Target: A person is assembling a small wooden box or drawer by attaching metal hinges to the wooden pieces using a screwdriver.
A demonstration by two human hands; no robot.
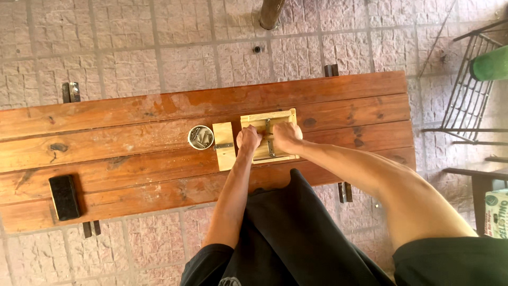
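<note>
Both my fists are down on the small pale wooden box (269,136) in the middle of the bench: my left hand (248,139) is curled tight at its near-left edge and my right hand (287,135) is closed over its middle by the metal fittings, though what either grips I cannot tell. Just left of my left hand lies the box's flat wooden lid (224,146) with its hinge, and beyond that a round tin (201,137) of metal bits. Far off to the left, near the edge of the reddish wooden bench (132,159), sits a black phone (64,197).
</note>
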